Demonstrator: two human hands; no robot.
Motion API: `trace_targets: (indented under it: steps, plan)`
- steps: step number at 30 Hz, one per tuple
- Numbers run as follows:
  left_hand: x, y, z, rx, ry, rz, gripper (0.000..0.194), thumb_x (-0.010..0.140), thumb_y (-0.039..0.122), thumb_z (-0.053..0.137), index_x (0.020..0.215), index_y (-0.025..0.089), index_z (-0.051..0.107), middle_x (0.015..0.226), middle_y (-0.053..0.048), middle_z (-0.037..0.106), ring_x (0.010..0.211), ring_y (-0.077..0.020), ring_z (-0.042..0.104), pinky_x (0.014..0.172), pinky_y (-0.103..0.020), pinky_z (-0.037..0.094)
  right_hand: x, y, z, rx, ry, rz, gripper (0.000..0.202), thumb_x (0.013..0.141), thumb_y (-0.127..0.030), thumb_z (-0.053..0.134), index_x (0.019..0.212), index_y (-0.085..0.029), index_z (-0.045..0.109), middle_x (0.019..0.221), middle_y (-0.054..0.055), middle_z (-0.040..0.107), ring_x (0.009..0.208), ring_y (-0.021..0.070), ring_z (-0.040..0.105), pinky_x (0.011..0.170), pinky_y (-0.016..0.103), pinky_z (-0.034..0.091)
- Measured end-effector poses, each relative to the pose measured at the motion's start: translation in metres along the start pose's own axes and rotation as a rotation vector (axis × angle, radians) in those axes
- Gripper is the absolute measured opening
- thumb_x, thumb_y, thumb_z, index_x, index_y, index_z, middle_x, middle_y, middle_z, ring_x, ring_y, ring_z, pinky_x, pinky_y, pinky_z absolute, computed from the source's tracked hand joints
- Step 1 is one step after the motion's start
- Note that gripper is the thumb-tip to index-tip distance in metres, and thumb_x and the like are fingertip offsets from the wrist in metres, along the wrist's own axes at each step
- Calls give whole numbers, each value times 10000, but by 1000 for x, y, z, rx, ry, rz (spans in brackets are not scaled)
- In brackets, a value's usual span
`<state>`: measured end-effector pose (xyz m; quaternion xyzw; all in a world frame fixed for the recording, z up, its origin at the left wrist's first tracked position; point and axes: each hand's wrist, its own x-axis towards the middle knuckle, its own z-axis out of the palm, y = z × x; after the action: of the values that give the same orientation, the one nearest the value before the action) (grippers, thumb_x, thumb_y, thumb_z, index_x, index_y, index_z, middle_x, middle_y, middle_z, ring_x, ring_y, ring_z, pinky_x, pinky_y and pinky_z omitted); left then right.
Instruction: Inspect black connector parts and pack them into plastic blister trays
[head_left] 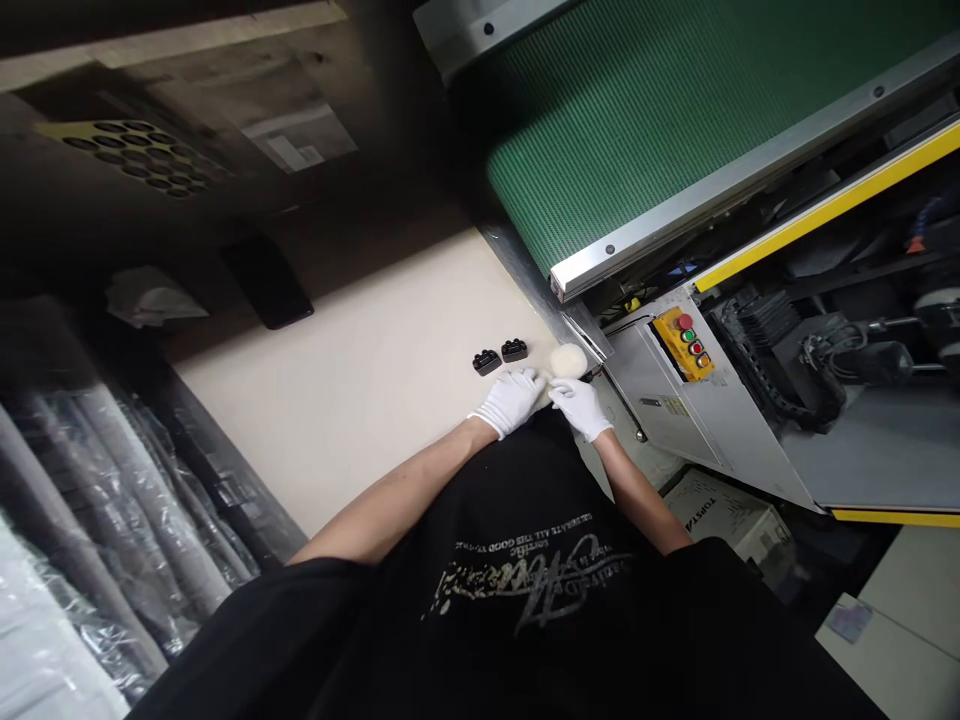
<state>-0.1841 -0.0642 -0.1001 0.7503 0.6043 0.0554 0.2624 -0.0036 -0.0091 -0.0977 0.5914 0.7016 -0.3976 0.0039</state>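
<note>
My left hand (512, 400), in a white glove, is at the table edge near my body, its fingers bent together. My right hand (580, 405), gloved alike, has its fingers drawn into a pinch close to the left fingertips. Whatever lies between the two hands is too small to make out. Just beyond my right fingers sits a round cream-white pad (568, 361). Two small black blocks with knobbed tops, one block (486, 362) on the left and another block (514, 349) beside it, rest on the pale tabletop (360, 370) beyond my left hand.
A green conveyor belt (675, 130) runs at the upper right. Below it stands a machine with a yellow button box (682, 344). A dark phone-like slab (267, 282) and crumpled white paper (152, 296) lie at the far left. Plastic-wrapped stacks (97, 480) stand left.
</note>
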Motion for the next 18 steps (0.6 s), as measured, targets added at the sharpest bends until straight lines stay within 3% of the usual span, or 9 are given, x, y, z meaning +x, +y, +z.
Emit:
trace_targets:
  steps: [6, 10, 13, 15, 18]
  plan:
    - [7, 1, 3, 34, 24, -56, 390, 1083, 337, 432, 1287, 85, 650, 1213, -240, 653, 1060, -372, 634, 841, -488, 465, 18, 3, -18, -218, 128, -29, 483, 897, -214, 605, 1366, -212, 719, 1078, 58, 814, 1044, 232, 731, 1015, 337, 539]
    - [-2, 1, -13, 28, 55, -66, 398, 1067, 417, 506, 1272, 110, 654, 1237, -209, 663, 1062, -357, 633, 843, -468, 469, 20, -3, -26, -219, 122, 5, 384, 903, -236, 600, 1244, -206, 773, 1032, 59, 815, 990, 216, 733, 973, 309, 541]
    - [-21, -11, -27, 1, 161, -140, 442, 1049, 463, 552, 1357, 153, 619, 1362, -188, 636, 1135, -351, 611, 905, -462, 465, 8, -8, -29, -187, 78, -3, 265, 910, -285, 613, 1091, -247, 803, 926, 13, 806, 879, 190, 730, 874, 277, 545]
    - [-26, -25, -36, -11, 249, -229, 481, 1043, 475, 563, 1426, 184, 580, 1410, -182, 612, 1185, -366, 587, 937, -472, 451, 1, -13, -32, -219, 109, -18, 260, 925, -291, 603, 1092, -247, 798, 897, 13, 795, 890, 198, 726, 869, 279, 536]
    - [-14, -46, -43, -10, 214, -282, 546, 1014, 510, 609, 1455, 194, 552, 1403, -203, 598, 1202, -399, 574, 941, -485, 437, 7, -23, -45, -365, 227, -27, 333, 974, -271, 538, 1206, -211, 770, 1033, 78, 794, 1019, 239, 711, 936, 311, 522]
